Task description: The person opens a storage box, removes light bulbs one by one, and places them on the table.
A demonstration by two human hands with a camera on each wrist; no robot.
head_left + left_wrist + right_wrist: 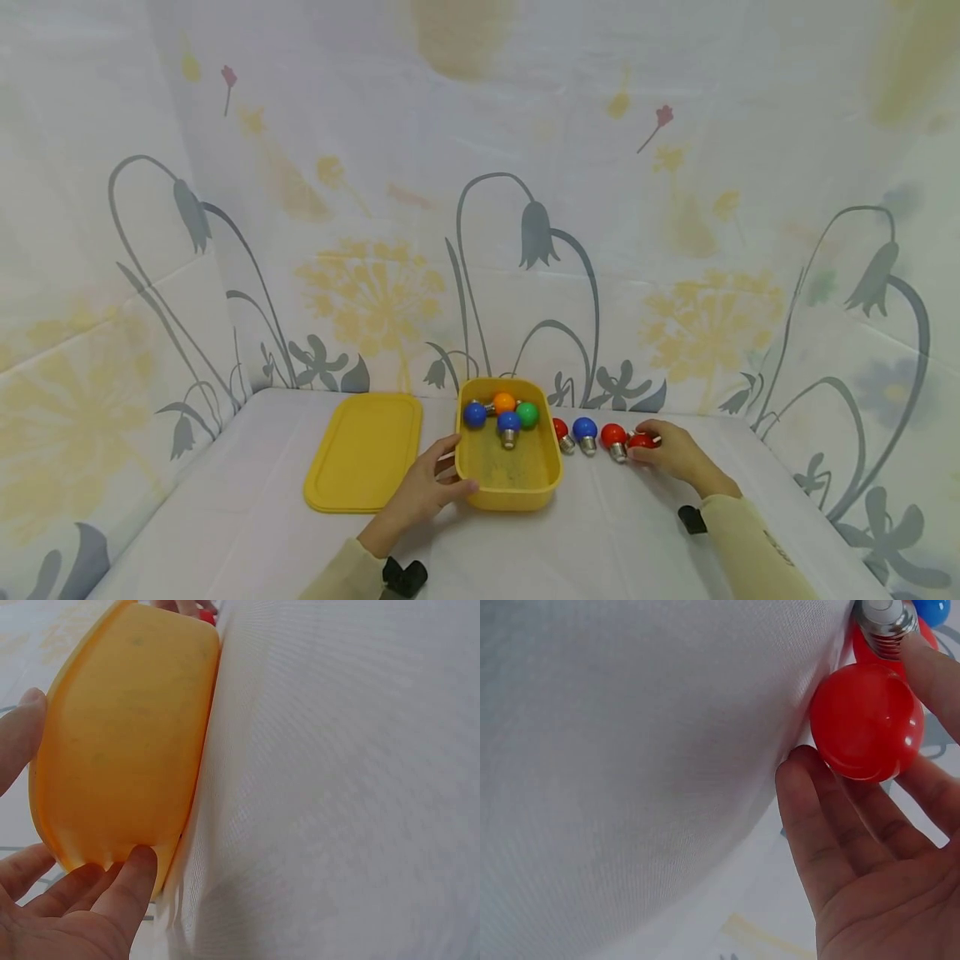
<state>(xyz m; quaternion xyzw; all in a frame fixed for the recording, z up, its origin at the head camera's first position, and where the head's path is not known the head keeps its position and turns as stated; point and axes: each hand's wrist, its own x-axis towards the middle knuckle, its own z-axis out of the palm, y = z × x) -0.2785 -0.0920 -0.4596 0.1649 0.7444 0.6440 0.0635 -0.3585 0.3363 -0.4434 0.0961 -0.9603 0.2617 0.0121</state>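
Observation:
My left hand [426, 492] grips the near left corner of a yellow plastic box [506, 500], its thumb on the front wall and fingers against the left side. Several small bulbs lie toward the box's far end: a blue one [475, 414], another blue one [508, 423], an orange one [504, 403] and a green one [527, 414]. To the right of the box, my right hand [678, 454] holds a red bulb [866, 724] between thumb and fingers, low at the white tablecloth. A second red bulb [613, 436] lies beside it.
Between the box and the right hand are a blue bulb [585, 432] and another red bulb [560, 429], the latter partly hidden by the box wall. A yellow lid [367, 454] lies flat left of the box. Behind the table hangs a flower-patterned cloth [495, 292].

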